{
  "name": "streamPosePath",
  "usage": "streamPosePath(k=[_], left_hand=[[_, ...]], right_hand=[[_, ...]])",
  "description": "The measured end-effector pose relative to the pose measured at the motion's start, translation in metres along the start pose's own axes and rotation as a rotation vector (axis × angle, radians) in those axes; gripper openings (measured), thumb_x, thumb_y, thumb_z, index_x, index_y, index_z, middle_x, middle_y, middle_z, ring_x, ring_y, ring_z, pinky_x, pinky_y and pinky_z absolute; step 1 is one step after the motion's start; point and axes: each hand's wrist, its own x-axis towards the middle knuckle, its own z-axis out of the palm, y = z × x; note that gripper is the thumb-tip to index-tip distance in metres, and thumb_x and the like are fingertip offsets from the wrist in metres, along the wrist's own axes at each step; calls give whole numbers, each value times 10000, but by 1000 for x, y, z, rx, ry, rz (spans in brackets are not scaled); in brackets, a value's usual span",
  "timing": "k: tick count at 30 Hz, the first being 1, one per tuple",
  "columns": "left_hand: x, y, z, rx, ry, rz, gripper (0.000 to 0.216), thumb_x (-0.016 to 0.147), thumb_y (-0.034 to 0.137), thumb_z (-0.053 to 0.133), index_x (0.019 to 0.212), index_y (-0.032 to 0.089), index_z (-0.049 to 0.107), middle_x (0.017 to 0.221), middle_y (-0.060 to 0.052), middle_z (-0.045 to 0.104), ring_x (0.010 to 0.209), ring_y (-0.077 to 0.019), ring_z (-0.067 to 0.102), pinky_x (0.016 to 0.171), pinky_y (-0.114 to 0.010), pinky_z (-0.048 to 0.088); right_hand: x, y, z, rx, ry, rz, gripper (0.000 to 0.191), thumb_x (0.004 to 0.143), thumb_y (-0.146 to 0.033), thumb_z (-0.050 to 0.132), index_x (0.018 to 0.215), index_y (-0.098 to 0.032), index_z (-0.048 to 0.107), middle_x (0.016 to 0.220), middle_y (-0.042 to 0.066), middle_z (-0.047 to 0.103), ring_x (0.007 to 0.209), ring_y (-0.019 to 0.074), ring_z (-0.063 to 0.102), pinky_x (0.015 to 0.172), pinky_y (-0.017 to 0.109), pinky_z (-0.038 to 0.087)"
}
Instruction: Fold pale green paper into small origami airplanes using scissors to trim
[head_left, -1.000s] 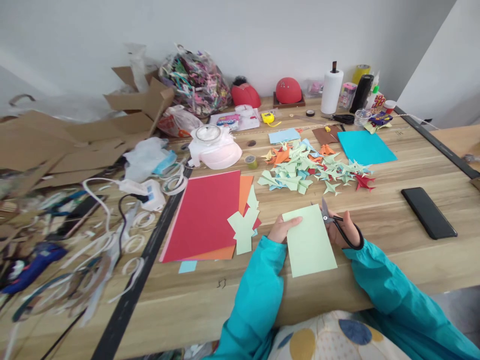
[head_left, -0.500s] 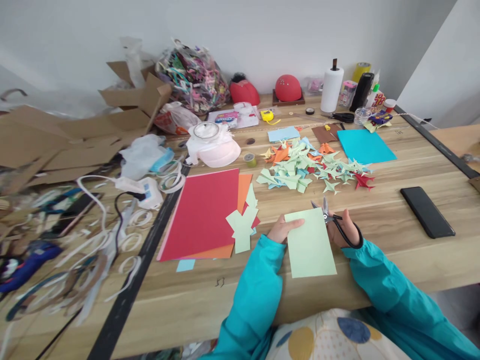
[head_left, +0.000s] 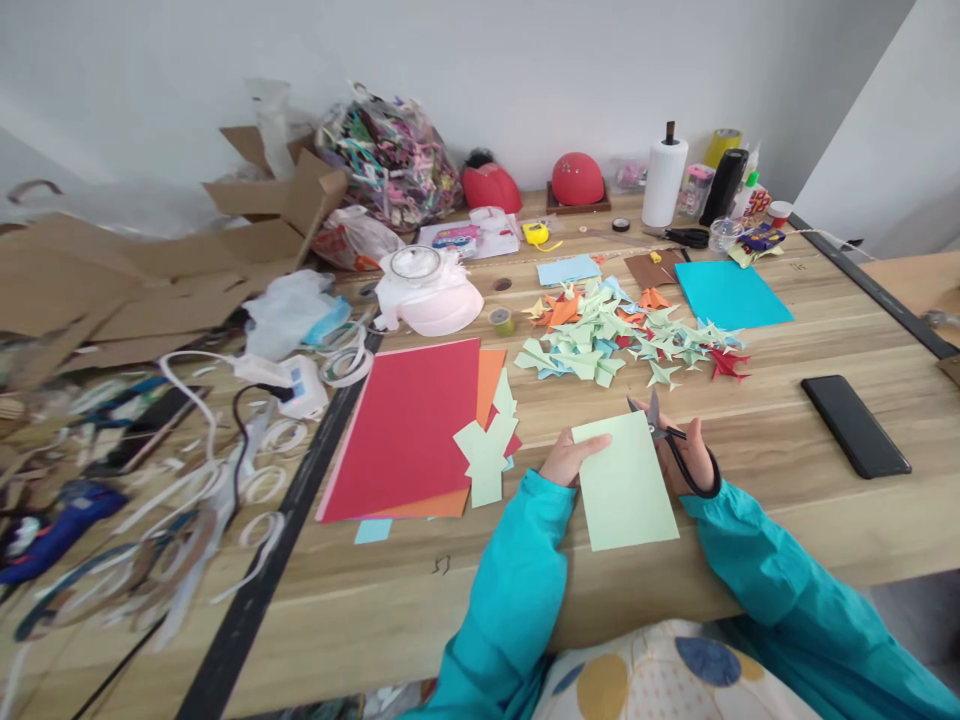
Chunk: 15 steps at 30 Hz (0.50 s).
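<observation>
My left hand [head_left: 568, 457] pinches the upper left corner of a pale green sheet of paper [head_left: 628, 490], thumb on top. In my right hand [head_left: 694, 462] is a pair of scissors [head_left: 660, 425] with black handles, its blades spread apart at the sheet's top right corner. Whether the paper lies between the blades I cannot tell. Beyond the sheet lies a heap of folded paper cranes [head_left: 600, 330], mostly pale green with some orange, red and blue. Left of my left hand, pale green paper pieces [head_left: 486, 460] overlap a large red sheet [head_left: 409, 430].
A black phone [head_left: 855, 425] lies at the right. A turquoise sheet [head_left: 733, 294] is behind the cranes. White strips, cables and a blue glue gun [head_left: 60, 530] clutter the left side. A cardboard box [head_left: 247, 230], a pink cap [head_left: 435, 300] and bottles stand farther back.
The scissors have opened wider and tilted slightly at the sheet's top right corner. The pale green sheet has turned a little, its lower edge shifting right. Both hands keep their holds.
</observation>
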Motion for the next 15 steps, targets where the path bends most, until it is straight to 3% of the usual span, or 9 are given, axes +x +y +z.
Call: streamPosePath(k=[8, 15], left_hand=[[1, -1, -1, 4, 6, -15, 468, 459, 355, 833, 827, 104, 690, 795, -109, 721, 767, -283, 677, 684, -345, 525], [1, -2, -1, -14, 0, 4, 451, 471, 340, 828, 836, 108, 698, 794, -112, 721, 787, -297, 675, 705, -361, 522]], right_hand=[[0, -5, 3, -27, -8, 28, 856, 687, -812, 341, 1317, -241, 439, 1184, 95, 599, 1080, 282, 553, 894, 411, 434], [0, -5, 3, -76, -30, 62, 876, 659, -836, 322, 1303, -259, 459, 1066, 96, 642, 896, 259, 613, 741, 383, 481]])
